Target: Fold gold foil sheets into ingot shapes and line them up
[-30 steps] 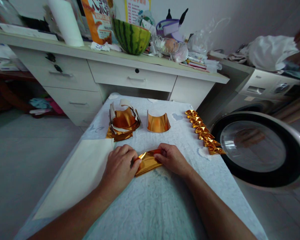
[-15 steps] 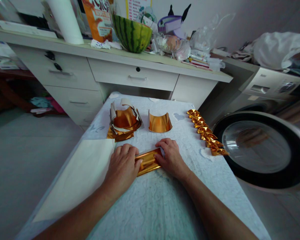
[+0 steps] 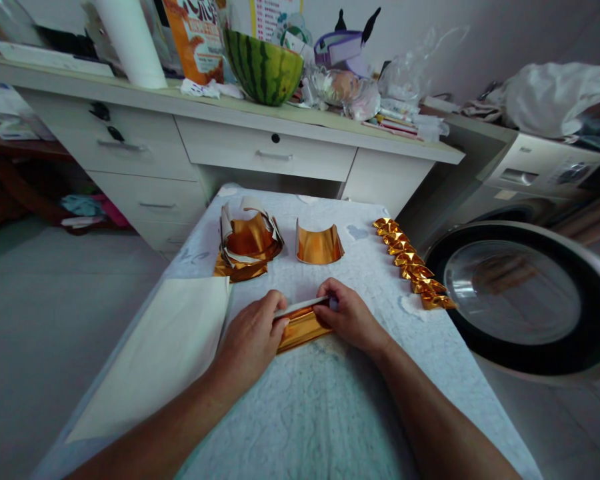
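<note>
A sheet of gold foil paper (image 3: 304,328) lies on the cloth-covered table in front of me, its far edge raised so a pale strip of the underside shows. My left hand (image 3: 254,331) pinches that edge at its left end between thumb and fingers. At the right end, my right hand (image 3: 349,316) grips the same edge, thumb on the gold side. Beyond my hands stand a single curved gold sheet (image 3: 320,246) and, to its left, a curled stack of gold sheets (image 3: 250,240). A row of folded gold paper pieces (image 3: 410,265) runs along the table's right side.
A pale paper sheet (image 3: 155,347) covers the table's left side. Behind the table is a white desk (image 3: 275,150) bearing half a watermelon (image 3: 263,69), a paper roll (image 3: 133,43) and plastic bags. An open washing machine door (image 3: 523,297) stands close to the right edge.
The far edge of the gold paper has been lifted, showing its pale underside. My fingers, flatter before, now pinch that edge, and my right hand has shifted slightly right.
</note>
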`<state>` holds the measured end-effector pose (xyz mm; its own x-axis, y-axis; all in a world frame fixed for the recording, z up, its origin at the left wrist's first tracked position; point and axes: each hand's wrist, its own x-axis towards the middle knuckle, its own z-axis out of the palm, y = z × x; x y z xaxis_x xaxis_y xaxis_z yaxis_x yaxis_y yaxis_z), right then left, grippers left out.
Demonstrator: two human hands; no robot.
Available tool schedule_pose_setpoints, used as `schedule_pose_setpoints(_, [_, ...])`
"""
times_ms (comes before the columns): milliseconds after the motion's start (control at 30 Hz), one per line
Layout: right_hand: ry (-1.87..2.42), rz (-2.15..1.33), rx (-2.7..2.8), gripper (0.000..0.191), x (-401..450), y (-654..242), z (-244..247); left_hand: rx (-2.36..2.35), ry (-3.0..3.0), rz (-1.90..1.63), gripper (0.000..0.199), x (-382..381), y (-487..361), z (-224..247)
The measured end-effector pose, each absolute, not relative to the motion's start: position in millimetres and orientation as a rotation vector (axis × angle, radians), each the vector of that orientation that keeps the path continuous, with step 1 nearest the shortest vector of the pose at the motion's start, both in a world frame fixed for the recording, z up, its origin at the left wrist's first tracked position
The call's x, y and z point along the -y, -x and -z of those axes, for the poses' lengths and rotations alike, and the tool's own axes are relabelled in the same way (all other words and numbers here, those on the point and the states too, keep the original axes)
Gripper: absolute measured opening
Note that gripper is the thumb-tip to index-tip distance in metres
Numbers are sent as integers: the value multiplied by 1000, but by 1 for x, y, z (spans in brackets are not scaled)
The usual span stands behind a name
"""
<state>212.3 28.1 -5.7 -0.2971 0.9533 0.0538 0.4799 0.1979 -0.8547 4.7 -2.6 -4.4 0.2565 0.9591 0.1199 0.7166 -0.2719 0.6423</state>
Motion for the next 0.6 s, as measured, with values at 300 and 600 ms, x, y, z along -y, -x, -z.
schedule_pose_setpoints(300, [1113,-1579,1429,31,-29,-218,0,-1443,-1725,-904,29,3,-2,-1])
schedule_pose_setpoints(600, [1112,-1565,1469,30,-29,-222,-2,-1463,-1698,-888,22,4,0,-7])
